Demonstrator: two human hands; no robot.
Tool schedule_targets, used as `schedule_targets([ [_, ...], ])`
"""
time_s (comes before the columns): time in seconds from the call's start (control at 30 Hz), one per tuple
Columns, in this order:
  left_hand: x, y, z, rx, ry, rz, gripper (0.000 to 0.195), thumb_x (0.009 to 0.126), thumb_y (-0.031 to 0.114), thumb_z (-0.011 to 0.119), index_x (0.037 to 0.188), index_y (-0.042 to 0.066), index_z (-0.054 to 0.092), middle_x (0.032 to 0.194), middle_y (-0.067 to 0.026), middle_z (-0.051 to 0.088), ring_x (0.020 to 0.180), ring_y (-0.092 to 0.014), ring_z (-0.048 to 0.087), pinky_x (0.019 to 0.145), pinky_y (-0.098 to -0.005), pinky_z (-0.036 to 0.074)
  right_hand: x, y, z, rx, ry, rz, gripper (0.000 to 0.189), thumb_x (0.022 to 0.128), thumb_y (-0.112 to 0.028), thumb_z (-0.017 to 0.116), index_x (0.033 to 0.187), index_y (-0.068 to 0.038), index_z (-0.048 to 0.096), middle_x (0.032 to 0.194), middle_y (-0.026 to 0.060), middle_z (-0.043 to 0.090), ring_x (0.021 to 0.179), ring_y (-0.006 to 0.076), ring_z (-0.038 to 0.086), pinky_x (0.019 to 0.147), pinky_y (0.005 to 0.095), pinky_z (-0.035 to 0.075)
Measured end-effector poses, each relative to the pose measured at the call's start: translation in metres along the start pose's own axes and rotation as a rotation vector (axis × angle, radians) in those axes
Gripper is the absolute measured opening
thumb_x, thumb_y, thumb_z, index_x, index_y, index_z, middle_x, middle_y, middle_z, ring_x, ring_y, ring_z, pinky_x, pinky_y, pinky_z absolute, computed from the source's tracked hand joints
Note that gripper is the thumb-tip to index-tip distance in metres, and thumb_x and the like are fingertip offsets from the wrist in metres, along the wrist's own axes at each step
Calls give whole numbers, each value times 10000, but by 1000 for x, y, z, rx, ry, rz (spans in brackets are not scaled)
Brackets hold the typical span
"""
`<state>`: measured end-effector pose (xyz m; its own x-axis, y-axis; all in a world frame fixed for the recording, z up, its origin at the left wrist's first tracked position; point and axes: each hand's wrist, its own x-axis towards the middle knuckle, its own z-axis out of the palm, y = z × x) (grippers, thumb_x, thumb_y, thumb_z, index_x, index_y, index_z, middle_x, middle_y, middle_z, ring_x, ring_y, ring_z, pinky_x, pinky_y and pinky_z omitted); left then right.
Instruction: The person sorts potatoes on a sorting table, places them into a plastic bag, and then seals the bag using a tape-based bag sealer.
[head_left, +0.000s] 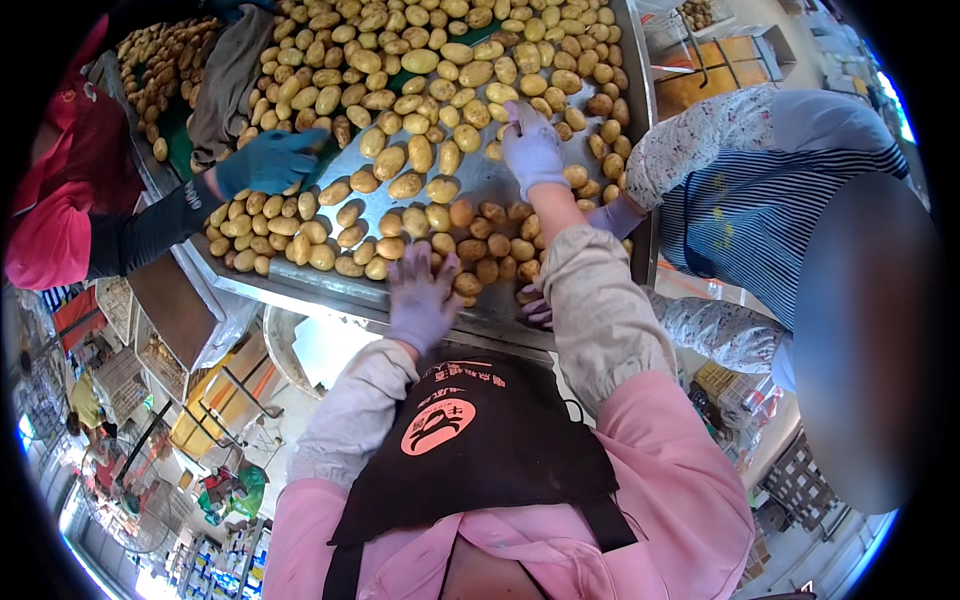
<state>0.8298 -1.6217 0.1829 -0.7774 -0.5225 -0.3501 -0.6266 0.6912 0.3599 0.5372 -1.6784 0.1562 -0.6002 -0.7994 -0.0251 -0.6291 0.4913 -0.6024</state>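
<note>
My left hand (421, 300), in a pale purple glove, lies at the near edge of a metal table with its fingers spread. Its fingertips touch the nearest potatoes (415, 223), and the hand is slightly blurred. Farther in, my right hand (535, 146), gloved alike, reaches over the potatoes with its fingers bent down beside a potato (497, 112). Whether it grips one is hidden. Yellow-brown potatoes (405, 186) cover much of the table, with bare metal (345, 169) showing between them.
At left, a co-worker's teal-gloved hand (274, 161) reaches over the potatoes near a grey cloth (232, 71). Another person's purple-gloved hands (616, 217) work at right, one low beside my right sleeve (600, 300). The raised metal rim (643, 97) borders the table.
</note>
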Motion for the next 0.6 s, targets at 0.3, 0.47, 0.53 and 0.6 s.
schedule_targets([
  [0.3, -42, -4, 10, -1080, 31, -175, 404, 1013, 373, 570, 1285, 87, 657, 1308, -149, 629, 1200, -217, 594, 1077, -352, 438, -32, -44, 25, -396, -547, -145, 502, 869, -278, 703, 1325, -131, 552, 1200, 197, 655, 1056, 361, 675, 887, 436, 558],
  [0.47, -39, -28, -31, -2556, -23, -429, 692, 1003, 537, 531, 1561, 199, 302, 1456, -135, 438, 1294, -292, 482, 1069, -524, 458, -114, -100, -16, 480, -768, 44, 772, 866, -504, 724, 1454, -76, 465, 1375, 228, 567, 1306, 343, 551, 1105, 425, 424],
  [0.53, -39, -36, -29, -2683, 53, -472, 556, 1004, 501, 542, 1419, 137, 481, 1233, -120, 573, 1134, -277, 563, 968, -464, 505, -125, -119, 10, 454, -900, -140, 908, 882, -529, 706, 1551, -37, 338, 1532, 250, 408, 1378, 348, 482, 1146, 412, 386],
  [0.6, -46, -52, -10, -2731, 88, -555, 495, 1007, 482, 546, 1329, 107, 553, 1117, -107, 611, 975, -245, 594, 837, -399, 536, -81, -130, 46, 222, -593, -220, 712, 928, -436, 664, 1523, -139, 409, 1488, 192, 469, 1325, 372, 518, 1103, 451, 427],
])
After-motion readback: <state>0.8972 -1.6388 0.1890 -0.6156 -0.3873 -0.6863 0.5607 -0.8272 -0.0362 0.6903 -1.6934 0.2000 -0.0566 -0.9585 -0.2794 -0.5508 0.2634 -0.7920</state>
